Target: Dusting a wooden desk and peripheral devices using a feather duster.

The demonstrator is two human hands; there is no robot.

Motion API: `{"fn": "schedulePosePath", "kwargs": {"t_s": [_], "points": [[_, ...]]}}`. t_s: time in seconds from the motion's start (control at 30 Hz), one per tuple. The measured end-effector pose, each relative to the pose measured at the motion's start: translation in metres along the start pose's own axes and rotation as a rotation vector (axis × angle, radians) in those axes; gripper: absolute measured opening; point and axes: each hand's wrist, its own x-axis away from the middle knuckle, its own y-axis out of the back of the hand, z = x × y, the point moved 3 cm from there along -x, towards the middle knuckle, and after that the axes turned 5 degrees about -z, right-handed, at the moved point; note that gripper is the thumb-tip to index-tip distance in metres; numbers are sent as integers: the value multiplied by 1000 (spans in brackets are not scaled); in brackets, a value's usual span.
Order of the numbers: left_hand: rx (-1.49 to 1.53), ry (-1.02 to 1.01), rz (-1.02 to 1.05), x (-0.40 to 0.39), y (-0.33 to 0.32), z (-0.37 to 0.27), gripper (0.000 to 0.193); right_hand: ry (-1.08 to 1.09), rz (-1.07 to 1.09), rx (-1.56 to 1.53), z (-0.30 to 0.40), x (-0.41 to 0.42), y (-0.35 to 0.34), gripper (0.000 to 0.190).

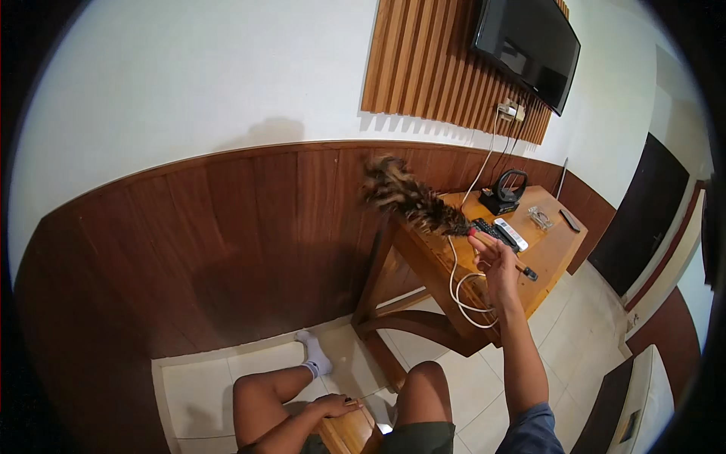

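My right hand [499, 267] grips the wooden handle of a brown feather duster [425, 207], just below its red collar. The feathers point up and left, blurred, over the near left corner of a wooden table [547, 204]. Beneath the duster's handle, black remote controls and a white remote control [510, 234] lie on the tabletop. Low in the view, between my knees, my left hand [329, 406] rests on the edge of a wooden seat or stool [351, 428]. Its fingertips are too small and shaded to show whether they grip anything.
A black ring-shaped device [507, 190], a clear glass-like item [539, 218] and a dark handheld device [569, 220] stand or lie on the table. A white cable [454, 278] loops off its near edge. Above hangs a television [527, 51]. Wood panelling [255, 227] lines the wall.
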Motion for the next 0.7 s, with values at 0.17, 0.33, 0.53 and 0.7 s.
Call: {"fn": "schedulePosePath", "kwargs": {"t_s": [0.17, 0.33, 0.53, 0.7], "points": [[1, 9, 17, 6, 6, -5, 101, 113, -71, 69, 3, -1, 0, 47], [4, 47, 50, 15, 13, -14, 101, 105, 7, -32, 4, -3, -5, 47], [-9, 42, 65, 13, 12, -13, 103, 145, 11, 21, 2, -4, -2, 49], [11, 77, 84, 10, 12, -10, 104, 251, -127, 227, 7, 6, -8, 49]]}}
